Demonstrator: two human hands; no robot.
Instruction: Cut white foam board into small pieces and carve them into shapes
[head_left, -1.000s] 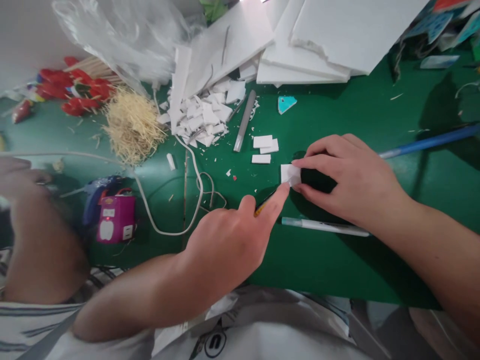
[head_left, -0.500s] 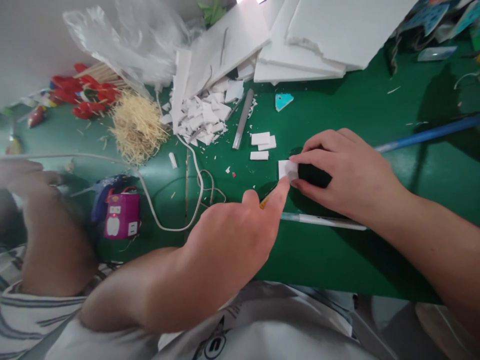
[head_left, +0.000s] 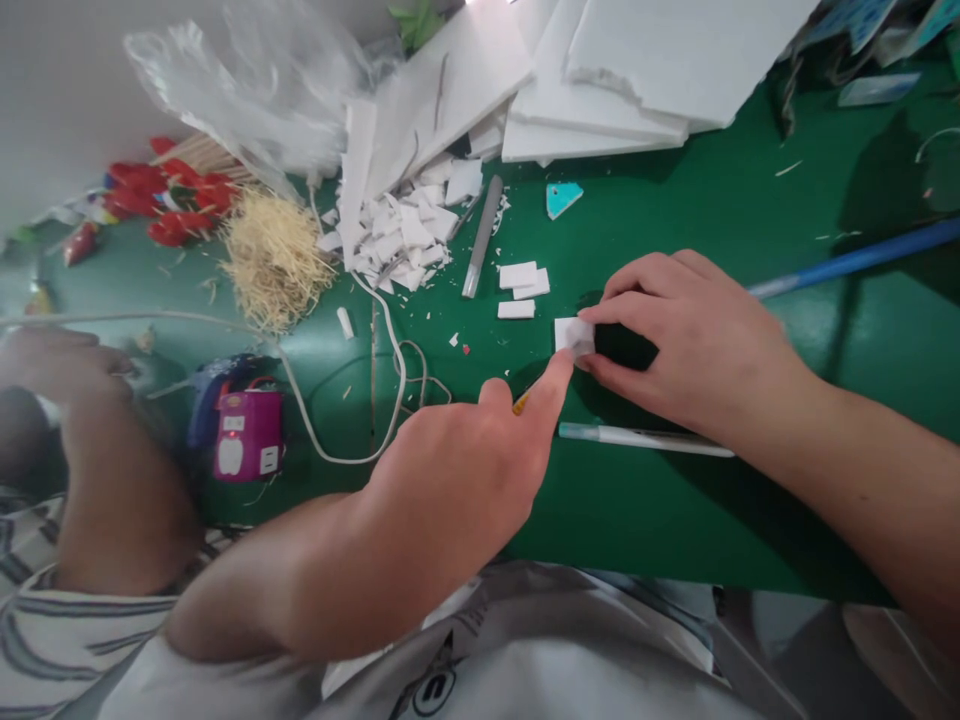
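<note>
My right hand pinches the right end of a small white foam piece between thumb and fingers. A greyish, see-through patch covers that end; I cannot make out what it is. From the left, the index finger of my left hand presses the foam's lower edge, the other fingers curled. Between thumb and index shows a slim yellow tool with a dark tip, mostly hidden by the hand. Just left of the foam piece lie several small white foam rectangles. A white pen lies below my right hand.
A grey marker lies beside a heap of white foam scraps, with foam sheets behind. A white cord loops near a purple box. At left is another person's hand. A blue stick lies right.
The view has shifted slightly. My two hands keep almost the same pose on the foam piece. The other person's hand at left has moved a little.
</note>
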